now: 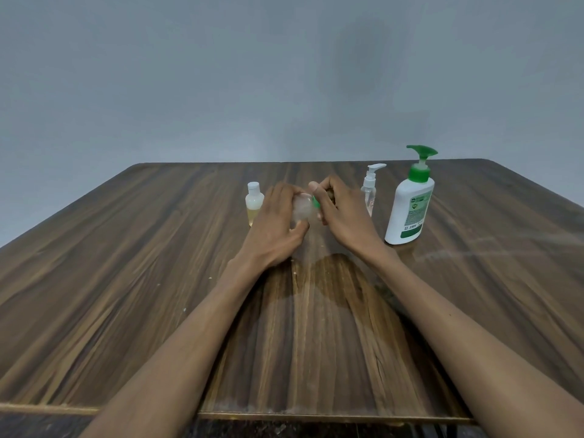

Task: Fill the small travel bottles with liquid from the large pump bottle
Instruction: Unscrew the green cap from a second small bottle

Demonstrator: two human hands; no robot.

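My left hand (pixel 276 221) grips a small clear travel bottle (pixel 302 210) held above the middle of the wooden table (pixel 126 263). My right hand (pixel 336 210) pinches its green cap (pixel 315 202) at the bottle's right end. The large white pump bottle (pixel 409 210) with a green pump head stands upright at the right. A small capped bottle (pixel 254 203) with yellowish liquid stands just left of my left hand. A slim clear pump bottle (pixel 369 191) with a white pump stands between my right hand and the large bottle.
A grey wall rises behind the table's far edge. The table's near edge runs along the bottom of the view, under my forearms. A faint wet smear marks the tabletop at the right.
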